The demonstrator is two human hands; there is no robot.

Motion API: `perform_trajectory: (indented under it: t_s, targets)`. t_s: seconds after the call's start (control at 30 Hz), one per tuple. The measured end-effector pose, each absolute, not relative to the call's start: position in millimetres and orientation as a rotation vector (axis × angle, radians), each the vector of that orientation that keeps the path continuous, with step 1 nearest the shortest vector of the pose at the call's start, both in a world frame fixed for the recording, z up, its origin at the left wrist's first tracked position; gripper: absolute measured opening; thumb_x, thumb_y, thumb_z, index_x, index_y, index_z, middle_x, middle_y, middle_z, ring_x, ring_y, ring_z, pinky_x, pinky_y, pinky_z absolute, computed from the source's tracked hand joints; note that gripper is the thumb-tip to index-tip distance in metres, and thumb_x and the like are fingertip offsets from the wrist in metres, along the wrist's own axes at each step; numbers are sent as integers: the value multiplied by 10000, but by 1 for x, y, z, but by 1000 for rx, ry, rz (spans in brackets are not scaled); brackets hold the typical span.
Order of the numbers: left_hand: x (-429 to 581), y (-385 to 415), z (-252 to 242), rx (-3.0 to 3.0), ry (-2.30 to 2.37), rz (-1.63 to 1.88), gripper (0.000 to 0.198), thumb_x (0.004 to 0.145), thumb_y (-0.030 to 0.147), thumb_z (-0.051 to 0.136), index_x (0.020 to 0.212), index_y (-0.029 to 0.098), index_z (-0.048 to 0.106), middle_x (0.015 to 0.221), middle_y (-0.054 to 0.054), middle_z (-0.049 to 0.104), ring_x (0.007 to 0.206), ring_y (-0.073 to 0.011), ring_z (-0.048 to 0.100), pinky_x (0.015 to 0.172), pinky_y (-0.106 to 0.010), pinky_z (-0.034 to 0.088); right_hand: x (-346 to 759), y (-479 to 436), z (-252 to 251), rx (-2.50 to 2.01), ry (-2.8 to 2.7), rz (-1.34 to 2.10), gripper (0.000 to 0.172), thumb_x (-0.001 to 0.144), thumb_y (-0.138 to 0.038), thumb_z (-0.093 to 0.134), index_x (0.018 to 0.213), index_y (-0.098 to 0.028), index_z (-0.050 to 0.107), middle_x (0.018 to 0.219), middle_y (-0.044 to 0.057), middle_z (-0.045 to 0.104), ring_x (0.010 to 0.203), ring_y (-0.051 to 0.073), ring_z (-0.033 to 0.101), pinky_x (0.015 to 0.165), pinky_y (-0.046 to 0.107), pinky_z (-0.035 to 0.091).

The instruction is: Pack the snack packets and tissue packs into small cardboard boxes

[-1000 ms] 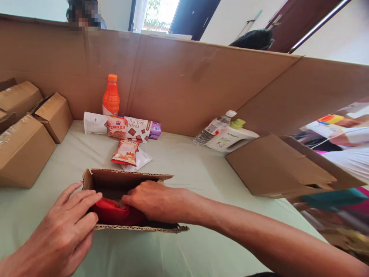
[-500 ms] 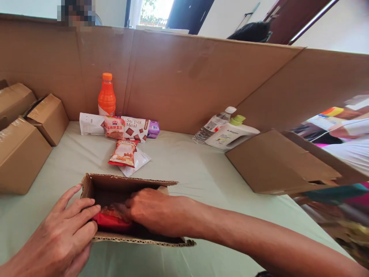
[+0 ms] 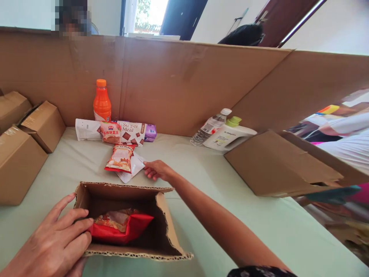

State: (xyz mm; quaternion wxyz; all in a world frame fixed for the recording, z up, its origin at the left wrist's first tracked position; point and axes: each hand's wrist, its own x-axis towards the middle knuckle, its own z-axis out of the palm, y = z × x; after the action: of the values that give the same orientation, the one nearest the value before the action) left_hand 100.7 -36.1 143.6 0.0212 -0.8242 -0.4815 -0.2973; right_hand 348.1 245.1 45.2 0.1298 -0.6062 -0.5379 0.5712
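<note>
An open cardboard box (image 3: 165, 227) sits on the pale green table close to me, with a red snack packet (image 3: 122, 227) lying inside. My left hand (image 3: 54, 242) rests on the box's left corner, fingers spread over the rim. My right hand (image 3: 155, 169) is stretched out past the box, fingertips touching a white packet (image 3: 130, 169) that lies under an orange snack packet (image 3: 120, 158). Nothing is gripped in it.
Further back lie several snack packets (image 3: 129, 132) and an orange drink bottle (image 3: 102, 100) against a cardboard wall (image 3: 187, 84). A water bottle (image 3: 209, 127) and white lotion bottle (image 3: 229, 136) lie right. Taped boxes (image 3: 20, 157) stack left; a flat cardboard sheet (image 3: 276, 165) lies right.
My right hand has left the inside of the box and reached forward to the packets behind it. The red packet now lies free in the box. My left hand stays on the box corner.
</note>
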Motion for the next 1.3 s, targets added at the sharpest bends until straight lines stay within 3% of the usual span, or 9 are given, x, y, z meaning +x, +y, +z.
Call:
perform_trajectory:
  t_s: [0.13,0.23,0.3,0.4,0.57,0.8,0.97,1.13,1.3]
  targets:
    - [100,-37,145,-2535,-1531,-924,164,885,131,579,907,258,680,963,29,793,1106,-148,685,1281,-319,251,331,242,23,-1698,-1442,1659,270,1011,-377,648,1154,-148,654,1024,37,686,796,134,668,690,294,594]
    - [100,-36,145,-2535,-1511,-852,194,857,110,574,923,262,675,974,28,794,1092,-162,695,1272,-349,281,334,241,39,-1593,-1391,1541,186,980,-298,666,889,-138,640,769,-21,623,635,99,593,591,237,529]
    - [100,-35,145,-2539,-1499,-835,204,849,103,569,927,259,675,980,16,794,1089,-177,698,1266,-384,298,344,240,60,-1495,-1374,1415,235,917,-218,675,720,-167,557,654,-55,543,600,85,548,581,213,495]
    - [100,-36,144,-2546,-1511,-893,199,874,103,552,904,252,680,980,6,791,1088,-182,692,1265,-398,292,366,234,100,-1339,-1397,1234,192,819,-210,694,698,-195,546,719,-50,579,685,98,565,629,218,506]
    - [101,-40,148,-2615,-1612,-854,204,905,116,554,976,246,694,1008,15,775,1129,-174,665,1281,-398,260,401,200,172,-1007,-1585,528,154,804,-275,755,717,-237,633,637,-36,581,565,120,494,521,264,395]
    - [101,-39,150,-2653,-1607,-850,165,939,133,553,953,210,698,1072,-8,776,1137,-190,651,1264,-427,282,384,126,221,-736,-1560,227,71,927,-348,721,874,-392,704,896,-12,710,922,268,727,721,381,565]
    - [102,-39,148,-2595,-1547,-865,155,931,133,559,941,196,700,1017,-29,774,1094,-200,667,1224,-435,334,346,102,204,-458,-1990,353,182,951,-181,634,812,-295,662,875,8,776,755,174,748,584,269,546]
    - [101,-41,149,-2620,-1578,-799,169,926,113,546,958,194,691,1004,-33,757,1099,-219,651,1183,-466,380,333,106,180,-132,-2565,267,259,994,-90,466,840,-218,632,887,28,765,744,122,687,694,230,510]
    - [100,-41,141,-2592,-1581,-841,160,931,121,532,951,199,671,1045,-22,754,1147,-216,613,1213,-445,321,314,108,166,-457,-3260,277,189,944,-29,530,933,-157,668,837,44,749,675,150,637,583,279,345]
